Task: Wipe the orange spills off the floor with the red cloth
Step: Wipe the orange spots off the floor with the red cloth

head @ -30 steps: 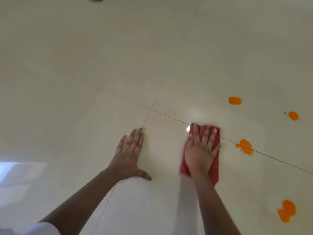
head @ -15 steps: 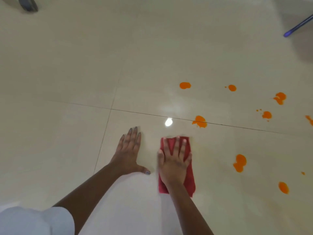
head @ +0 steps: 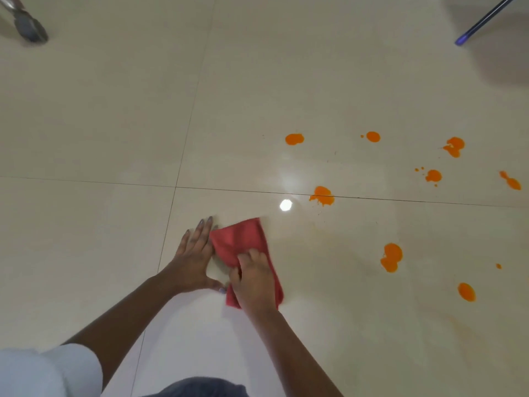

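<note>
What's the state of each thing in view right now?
left hand: flat on the floor, fingers straight.
right hand: fingers curled, grips the red cloth.
red cloth: rumpled, on the floor, partly under the right hand.
orange spills: unwiped, several blobs to the right of the cloth.
floor: glossy, with a faint orange film near the lower blobs.

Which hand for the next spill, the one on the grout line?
Right. The right hand grips the red cloth, and that spill lies on its side; the left hand rests flat on the floor.
</note>
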Available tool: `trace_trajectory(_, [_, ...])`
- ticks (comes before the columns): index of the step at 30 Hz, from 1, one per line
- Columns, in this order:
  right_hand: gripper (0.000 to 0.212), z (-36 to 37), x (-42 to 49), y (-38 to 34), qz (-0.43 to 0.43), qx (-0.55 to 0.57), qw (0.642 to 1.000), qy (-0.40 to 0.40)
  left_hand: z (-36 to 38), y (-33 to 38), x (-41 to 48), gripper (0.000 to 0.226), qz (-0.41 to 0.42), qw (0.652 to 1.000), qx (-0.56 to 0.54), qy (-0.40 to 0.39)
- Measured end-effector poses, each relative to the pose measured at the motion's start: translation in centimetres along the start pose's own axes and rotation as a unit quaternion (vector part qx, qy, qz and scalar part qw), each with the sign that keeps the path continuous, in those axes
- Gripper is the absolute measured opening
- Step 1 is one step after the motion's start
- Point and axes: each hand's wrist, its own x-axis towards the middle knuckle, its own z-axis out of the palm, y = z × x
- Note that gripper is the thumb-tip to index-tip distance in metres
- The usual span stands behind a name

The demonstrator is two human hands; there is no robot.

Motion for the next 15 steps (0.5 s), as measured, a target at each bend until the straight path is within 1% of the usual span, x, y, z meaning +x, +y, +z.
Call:
trace_trajectory(1, [0.025,-0.7,0.4,-0.1,0.046,0.108,0.993,-0.016,0.0,0.0,-0.2,0.145,-0.006,1.000,-0.008,0.002])
trace_trajectory(2, [0.024,-1.9,1.0,0.2,0.110,0.225,0.968,-0.029,-0.2,0.3,0.0,0.144,-0.008,1.000,-0.016,0.005])
trace_trajectory(3, [0.018,-3.4,1.5,0.9,0.169,0.322,0.931,-0.034,-0.4,0.8,0.3,0.143,-0.005,1.000,-0.021,0.010])
trace_trajectory(4, [0.012,-5.1,2.1,2.0,0.205,0.383,0.900,-0.024,-0.7,1.4,0.8,0.141,0.001,1.000,-0.019,0.017])
trace_trajectory(5, [0.018,-7.1,2.7,3.2,0.223,0.413,0.883,-0.009,-1.0,2.0,1.4,0.140,0.013,1.000,-0.011,0.025])
trace_trajectory(6, [0.024,-8.8,3.5,4.5,0.227,0.431,0.873,0.010,-1.3,2.7,2.1,0.138,0.026,0.999,-0.002,0.031])
trace_trajectory(7, [0.024,-10.4,4.3,5.9,0.233,0.430,0.871,0.036,-1.6,3.5,2.9,0.137,0.038,0.999,0.003,0.032])
trace_trajectory(8, [0.019,-11.8,5.2,7.4,0.248,0.377,0.890,0.062,-2.0,4.2,3.8,0.138,0.047,0.998,0.006,0.030])
trace_trajectory(9, [0.023,-12.2,6.0,8.9,0.275,0.269,0.920,0.081,-2.3,4.7,4.7,0.140,0.049,0.998,0.011,0.031])
trace_trajectory(10, [0.037,-12.3,6.7,10.0,0.294,0.131,0.942,0.095,-2.6,5.1,5.5,0.140,0.051,0.998,0.018,0.033])
trace_trajectory(11, [0.048,-12.0,7.0,10.4,0.281,0.014,0.955,0.098,-2.7,5.4,6.1,0.137,0.055,0.998,0.024,0.033])
trace_trajectory(12, [0.054,-10.9,7.0,10.0,0.233,-0.062,0.966,0.097,-2.6,5.6,6.4,0.133,0.059,0.997,0.029,0.029])
trace_trajectory(13, [0.058,-9.1,7.0,9.5,0.168,-0.106,0.976,0.084,-2.3,5.6,6.7,0.131,0.063,0.997,0.030,0.022])
trace_trajectory(15, [0.059,-5.3,7.0,8.8,0.049,-0.171,0.984,0.016,-1.7,5.4,6.9,0.132,0.062,0.998,0.032,0.010])
